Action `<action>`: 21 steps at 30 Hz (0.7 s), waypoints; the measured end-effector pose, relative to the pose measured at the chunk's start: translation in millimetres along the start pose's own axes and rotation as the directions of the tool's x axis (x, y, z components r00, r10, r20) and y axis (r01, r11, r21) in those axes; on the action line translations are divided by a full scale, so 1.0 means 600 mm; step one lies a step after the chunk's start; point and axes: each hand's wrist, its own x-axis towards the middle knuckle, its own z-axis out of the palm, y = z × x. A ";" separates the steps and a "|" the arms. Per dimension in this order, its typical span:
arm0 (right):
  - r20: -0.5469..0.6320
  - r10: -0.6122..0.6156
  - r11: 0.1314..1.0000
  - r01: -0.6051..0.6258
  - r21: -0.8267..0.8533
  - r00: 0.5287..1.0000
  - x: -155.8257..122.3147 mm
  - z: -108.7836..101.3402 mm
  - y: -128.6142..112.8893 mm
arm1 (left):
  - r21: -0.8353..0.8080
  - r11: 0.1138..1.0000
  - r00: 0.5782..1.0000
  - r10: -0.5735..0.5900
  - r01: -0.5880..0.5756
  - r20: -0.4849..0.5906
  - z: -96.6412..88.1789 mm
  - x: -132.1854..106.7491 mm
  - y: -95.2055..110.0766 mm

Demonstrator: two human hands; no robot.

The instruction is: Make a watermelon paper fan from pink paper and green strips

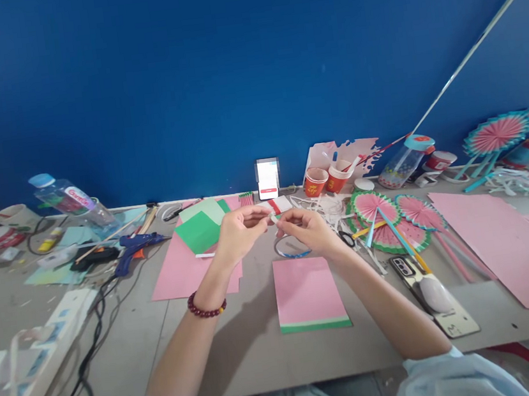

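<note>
My left hand [242, 229] and my right hand [309, 230] meet above the middle of the table, both with fingers pinched. Between their fingertips is a small white piece [273, 217], too small to make out its kind. Below them lies a pink paper sheet [308, 286] with a pale and a dark green strip along its near edge. A roll of tape [281, 247] rests behind that sheet, partly covered by my right hand. Green paper [200, 232] on larger pink sheets [175, 278] lies beside my left hand.
On the left are a blue glue gun [138, 247], a white power strip [54, 352] and a plastic bottle [72, 199]. Watermelon-coloured paper fans [376, 208], a phone [458, 322] with a computer mouse [434, 294], and red paper cups [315, 182] stand or lie to the right.
</note>
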 end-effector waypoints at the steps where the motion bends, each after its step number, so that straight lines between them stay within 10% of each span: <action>1: -0.002 -0.006 1.000 0.006 -0.006 1.000 0.000 0.000 0.000 | 0.007 1.000 1.000 0.007 -0.007 0.006 0.001 -0.001 0.001; 21: 0.039 0.015 0.998 -0.013 -0.059 0.999 -0.002 -0.006 -0.012 | 0.093 0.995 0.995 0.038 -0.046 0.092 0.005 -0.008 0.014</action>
